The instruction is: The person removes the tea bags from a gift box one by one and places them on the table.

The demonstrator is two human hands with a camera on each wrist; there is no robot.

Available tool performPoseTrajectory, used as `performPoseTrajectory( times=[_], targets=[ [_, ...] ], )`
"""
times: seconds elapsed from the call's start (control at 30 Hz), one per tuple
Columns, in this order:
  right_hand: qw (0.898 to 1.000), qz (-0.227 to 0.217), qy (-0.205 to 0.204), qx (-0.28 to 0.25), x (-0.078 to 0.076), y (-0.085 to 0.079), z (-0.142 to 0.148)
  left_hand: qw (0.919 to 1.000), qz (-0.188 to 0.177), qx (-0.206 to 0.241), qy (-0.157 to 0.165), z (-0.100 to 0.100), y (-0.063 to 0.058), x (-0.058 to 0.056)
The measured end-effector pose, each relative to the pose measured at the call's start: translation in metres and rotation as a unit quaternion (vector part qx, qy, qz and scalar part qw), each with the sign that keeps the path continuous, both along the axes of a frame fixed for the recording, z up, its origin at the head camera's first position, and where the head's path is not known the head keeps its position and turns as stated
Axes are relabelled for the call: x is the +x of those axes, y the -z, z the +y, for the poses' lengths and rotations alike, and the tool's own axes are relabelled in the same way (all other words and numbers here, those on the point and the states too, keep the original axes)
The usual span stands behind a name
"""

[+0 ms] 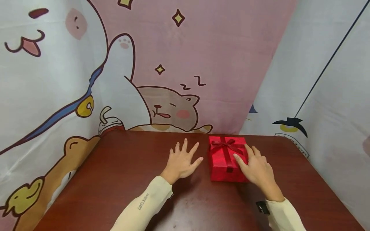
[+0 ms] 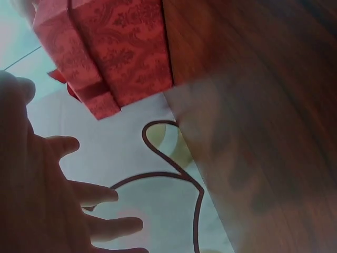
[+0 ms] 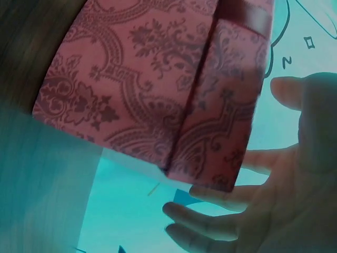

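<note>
A red gift box [image 1: 227,160] with a dark red ribbon and bow [image 1: 226,146] on its lid stands on the brown table. In the right wrist view its patterned side [image 3: 131,79] shows close up. My right hand [image 1: 258,170] is at the box's right side, its thumb over the lid and its fingers along the right edge. In the right wrist view the fingers are spread and loosely extended beside the box. To the left of the box, my left hand [image 1: 181,163] reaches over the table with fingers spread and nothing held. The left wrist view shows the box [image 2: 124,52] beyond that hand.
The brown table [image 1: 121,179] has its far edge just behind the box. A cloth with cartoon animals [image 1: 173,109] hangs behind the table. Pale sleeves [image 1: 144,205] cover both forearms.
</note>
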State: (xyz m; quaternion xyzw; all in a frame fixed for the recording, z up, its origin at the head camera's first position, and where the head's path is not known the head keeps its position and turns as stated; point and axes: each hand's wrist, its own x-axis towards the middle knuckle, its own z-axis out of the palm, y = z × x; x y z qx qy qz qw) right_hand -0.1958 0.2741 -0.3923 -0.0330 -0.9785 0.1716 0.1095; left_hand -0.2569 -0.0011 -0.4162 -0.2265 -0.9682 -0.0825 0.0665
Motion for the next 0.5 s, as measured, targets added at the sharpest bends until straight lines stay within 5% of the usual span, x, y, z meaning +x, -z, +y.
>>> performPoseTrajectory(
  times=[0.5],
  targets=[
    [0.997, -0.022, 0.014, -0.078, -0.010, 0.000, 0.023, 0.9953, 0.003, 0.090, 0.036, 0.042, 0.009, -0.002]
  ],
)
